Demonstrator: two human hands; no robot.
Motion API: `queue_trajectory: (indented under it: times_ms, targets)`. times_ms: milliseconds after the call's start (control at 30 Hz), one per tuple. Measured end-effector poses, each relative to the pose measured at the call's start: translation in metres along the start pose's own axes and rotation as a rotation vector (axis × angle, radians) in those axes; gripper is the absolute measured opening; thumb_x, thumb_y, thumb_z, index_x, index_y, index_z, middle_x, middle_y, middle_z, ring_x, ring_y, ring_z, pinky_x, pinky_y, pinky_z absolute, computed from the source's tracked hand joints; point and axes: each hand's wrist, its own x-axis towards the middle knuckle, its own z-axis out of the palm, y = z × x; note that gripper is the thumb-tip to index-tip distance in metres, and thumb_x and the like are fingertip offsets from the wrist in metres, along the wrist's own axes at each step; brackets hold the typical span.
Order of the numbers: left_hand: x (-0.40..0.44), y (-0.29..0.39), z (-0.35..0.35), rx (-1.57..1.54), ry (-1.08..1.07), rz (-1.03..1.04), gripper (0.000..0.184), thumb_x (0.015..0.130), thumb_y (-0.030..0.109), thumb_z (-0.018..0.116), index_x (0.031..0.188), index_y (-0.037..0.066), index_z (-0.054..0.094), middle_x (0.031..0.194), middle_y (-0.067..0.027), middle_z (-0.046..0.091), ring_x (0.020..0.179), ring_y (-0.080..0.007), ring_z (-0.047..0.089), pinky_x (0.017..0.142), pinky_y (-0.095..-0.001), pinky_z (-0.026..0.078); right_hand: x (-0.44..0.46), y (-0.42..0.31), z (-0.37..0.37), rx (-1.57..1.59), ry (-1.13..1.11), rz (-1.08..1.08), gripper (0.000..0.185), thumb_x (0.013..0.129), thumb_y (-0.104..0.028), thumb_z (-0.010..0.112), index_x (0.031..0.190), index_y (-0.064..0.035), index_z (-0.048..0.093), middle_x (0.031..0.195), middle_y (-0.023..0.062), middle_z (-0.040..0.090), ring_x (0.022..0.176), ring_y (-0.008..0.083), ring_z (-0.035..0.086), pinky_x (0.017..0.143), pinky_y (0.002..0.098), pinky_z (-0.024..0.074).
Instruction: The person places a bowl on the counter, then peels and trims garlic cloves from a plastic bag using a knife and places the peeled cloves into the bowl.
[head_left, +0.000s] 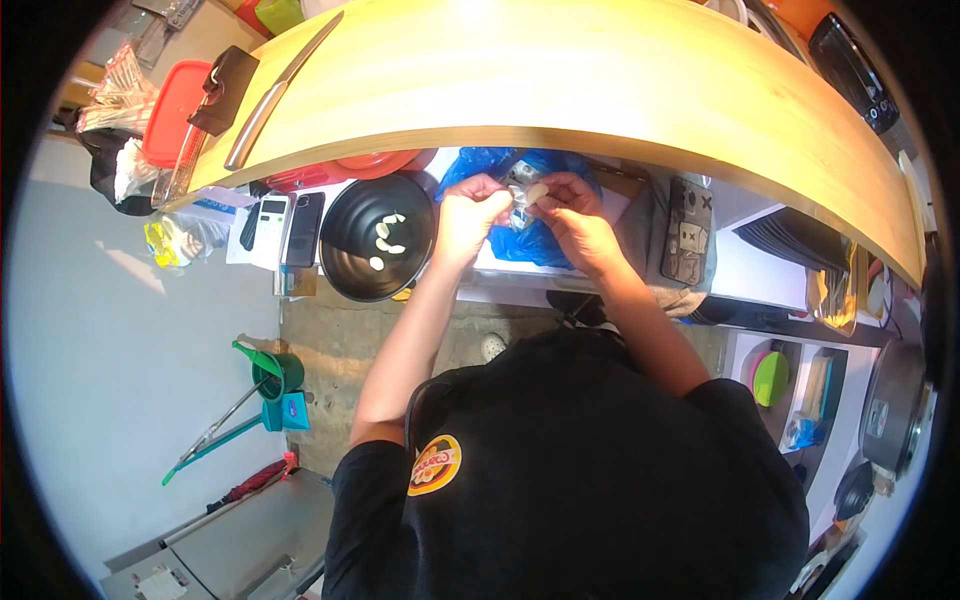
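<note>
My right hand pinches a pale garlic clove between thumb and fingertips. Close beside it, my left hand is closed in a pinch, and what its fingertips hold is too small to make out. Both hands are above a blue plastic bag, which has whitish, papery bits in its opening. To the left of my left hand, a black bowl holds several peeled cloves.
A wooden counter curves across ahead, with a knife lying near its left end. Phones lie left of the bowl. A patterned phone case rests on grey cloth at right. Stacked black dishes stand farther right.
</note>
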Motion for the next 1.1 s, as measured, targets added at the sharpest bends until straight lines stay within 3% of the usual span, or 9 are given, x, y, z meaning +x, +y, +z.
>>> queue_trajectory:
  times_ms: [133,233,333,433,467,600,833,967,1100]
  targets:
    - [-0.001,-0.012,0.0,-0.107,0.07,-0.018,0.01,0.08,0.009,0.059,0.075,0.001,0.058,0.07,-0.0054,0.06,0.057,-0.0097,0.055,0.055,-0.0211,0.046,0.0,-0.001,0.003,-0.007,0.115,-0.042,0.024,0.08,0.001,0.059,0.104,-0.0015,0.055,0.097,0.0073,0.058,0.088,0.014,0.056,0.08,0.0271,0.0467]
    - [-0.002,-0.008,0.002,0.099,0.049,-0.012,0.01,0.08,0.012,0.061,0.08,0.002,0.059,0.067,-0.0058,0.059,0.058,-0.0101,0.055,0.055,-0.0236,0.047,-0.001,-0.008,0.005,-0.181,0.209,0.004,0.018,0.081,0.0,0.059,0.099,-0.0013,0.056,0.093,0.0069,0.058,0.084,0.0139,0.056,0.078,0.0268,0.0469]
    - [-0.004,0.01,0.006,0.959,0.051,0.026,0.016,0.078,0.012,0.062,0.092,0.005,0.06,0.076,-0.01,0.059,0.066,-0.0179,0.059,0.061,-0.0303,0.05,0.004,-0.002,-0.013,-0.287,0.239,0.015,0.018,0.081,-0.003,0.061,0.099,-0.0016,0.057,0.089,0.0063,0.058,0.08,0.0137,0.056,0.074,0.0259,0.0474]
    - [0.009,-0.014,0.002,1.337,0.234,0.418,0.033,0.074,0.012,0.063,0.106,0.01,0.057,0.09,-0.0141,0.057,0.08,-0.0292,0.059,0.07,-0.0382,0.049,0.009,0.005,-0.027,-0.35,0.264,0.022,0.02,0.08,-0.004,0.062,0.099,-0.0007,0.058,0.083,0.0059,0.059,0.073,0.0122,0.057,0.07,0.024,0.0488]
    - [0.01,-0.015,0.004,1.484,0.251,0.353,0.045,0.072,0.011,0.063,0.116,0.012,0.051,0.099,-0.0159,0.055,0.093,-0.0368,0.055,0.078,-0.0421,0.047,0.009,0.005,-0.028,-0.367,0.271,0.04,0.02,0.08,-0.004,0.062,0.1,-0.0007,0.058,0.083,0.0058,0.059,0.073,0.0122,0.057,0.07,0.0239,0.0489]
    - [0.031,-0.044,-0.01,1.398,0.118,0.189,0.048,0.074,0.01,0.06,0.12,0.013,0.05,0.099,-0.0182,0.055,0.092,-0.0376,0.055,0.079,-0.0437,0.047,0.013,0.003,-0.032,-0.389,0.229,0.08,0.019,0.083,-0.007,0.061,0.1,-0.0004,0.058,0.081,0.0052,0.059,0.072,0.012,0.057,0.069,0.0239,0.049]
    - [0.023,-0.026,-0.014,1.022,0.103,0.333,0.036,0.081,0.014,0.042,0.115,0.007,0.05,0.09,-0.0257,0.057,0.084,-0.0389,0.057,0.079,-0.0451,0.044,0.022,0.007,-0.035,-0.226,0.194,0.173,0.019,0.086,-0.013,0.058,0.1,-0.0003,0.058,0.082,0.0042,0.058,0.072,0.0121,0.056,0.067,0.0241,0.0483]
    - [0.012,0.0,-0.006,0.687,-0.057,-0.193,0.036,0.082,0.022,0.044,0.113,0.005,0.049,0.083,-0.0241,0.059,0.078,-0.0327,0.061,0.07,-0.0384,0.046,0.024,0.008,-0.027,-0.132,0.14,0.233,0.018,0.087,-0.012,0.056,0.101,0.0006,0.057,0.082,0.0048,0.058,0.073,0.0122,0.056,0.069,0.0247,0.0481]
    - [0.006,0.001,0.002,0.692,-0.022,-0.197,0.055,0.08,0.039,0.055,0.115,-0.002,0.047,0.081,-0.0189,0.063,0.075,-0.0253,0.062,0.067,-0.0327,0.046,0.025,0.01,-0.026,-0.064,0.088,0.313,0.018,0.087,-0.01,0.055,0.102,0.0013,0.056,0.085,0.0061,0.059,0.076,0.012,0.056,0.07,0.0255,0.0479]
